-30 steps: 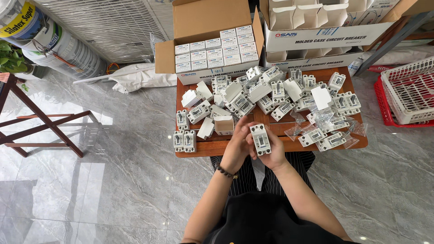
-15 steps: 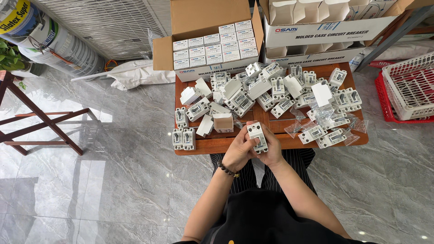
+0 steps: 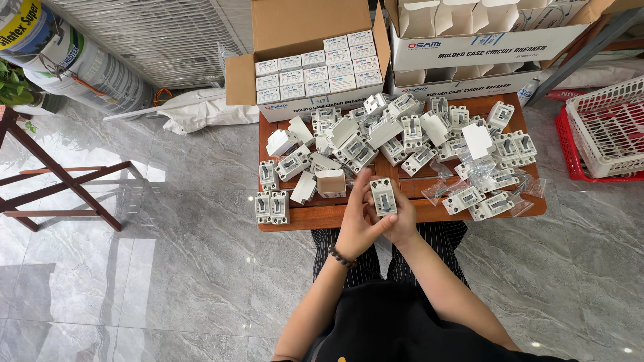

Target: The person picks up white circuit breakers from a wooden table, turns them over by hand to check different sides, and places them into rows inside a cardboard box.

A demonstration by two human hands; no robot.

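Observation:
I hold one white circuit breaker (image 3: 383,196) upright above the near edge of a low wooden table (image 3: 335,216). My left hand (image 3: 356,222), with a dark bead bracelet on the wrist, grips its left side. My right hand (image 3: 402,221) supports it from the right and below. A heap of similar white breakers (image 3: 396,134) covers the tabletop beyond my hands. A small open white carton (image 3: 330,182) lies just left of the held breaker. Two breakers (image 3: 272,206) stand side by side at the table's near left corner.
An open cardboard box (image 3: 315,67) of small white cartons stands behind the table; a larger box (image 3: 483,40) of folded cartons is to its right. Clear plastic bags (image 3: 443,188) lie on the right. A red-and-white basket (image 3: 607,127) sits far right, a wooden frame (image 3: 60,188) at left.
Both hands have lifted the breaker slightly toward the table's edge and turned it a little; the camera view has shifted slightly. The heap is unchanged.

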